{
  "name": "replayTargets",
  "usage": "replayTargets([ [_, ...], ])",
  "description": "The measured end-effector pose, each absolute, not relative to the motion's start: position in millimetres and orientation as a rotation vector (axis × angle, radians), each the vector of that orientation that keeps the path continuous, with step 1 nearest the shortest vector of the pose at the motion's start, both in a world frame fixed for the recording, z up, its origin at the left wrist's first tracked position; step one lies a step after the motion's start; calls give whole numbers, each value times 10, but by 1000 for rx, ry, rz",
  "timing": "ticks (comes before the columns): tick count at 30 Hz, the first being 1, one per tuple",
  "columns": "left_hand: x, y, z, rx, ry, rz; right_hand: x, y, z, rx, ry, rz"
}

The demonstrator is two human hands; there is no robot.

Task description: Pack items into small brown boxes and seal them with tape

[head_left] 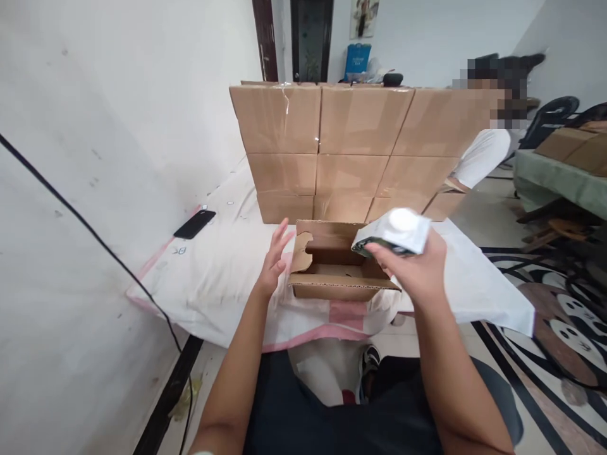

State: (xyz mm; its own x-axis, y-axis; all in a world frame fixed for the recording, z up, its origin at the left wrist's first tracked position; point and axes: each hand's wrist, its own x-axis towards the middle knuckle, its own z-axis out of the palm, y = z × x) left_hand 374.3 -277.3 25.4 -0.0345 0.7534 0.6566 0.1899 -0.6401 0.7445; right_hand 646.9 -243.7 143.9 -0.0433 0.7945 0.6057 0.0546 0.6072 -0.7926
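Nearest the camera, both bare forearms reach forward over the lap toward the edge of the cloth-covered table point(227, 278). The right hand point(417, 272) is raised just above and to the right of the small open carton point(332, 262), its fingers wrapped round a white packet point(393, 232) with a round white cap; the packet is tilted, with its dark underside facing the carton's opening. The left hand point(275, 259) stands upright just beside the carton's left flap, fingers spread and holding nothing, the palm turned toward the cardboard; whether it touches the flap cannot be told. As a judgement, the work looks to be at an early point: the carton sits open with its flaps up, what shows of its inside looks bare, and the packet is not yet inside it. Farther back on the cloth, a black phone point(194, 224) lies near the wall to the left. Behind the carton stands a wall of stacked brown boxes point(341, 151), and beyond it another person's white sleeve point(481, 155) shows at the right.
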Motion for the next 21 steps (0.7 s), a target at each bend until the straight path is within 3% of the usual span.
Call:
replayTargets([
  [5,3764,-2583,819,2364,1083,1416,6315,-2420,1478,-868,-1856,607],
  [7,3781,-2487,758,2277,951,1573,6241,-2374,1564,-981,-2089,477],
  [12,3845,-2401,379,1480,639,2417,5956,-2176,1655,-1335,-2786,54],
  [16,3845,-2430,300,1232,745,2492,5702,-2078,1539,-1317,-3232,-140],
  [21,3846,-2395,335,1184,750,2491,5361,-2029,1361,-1527,-3577,9],
])
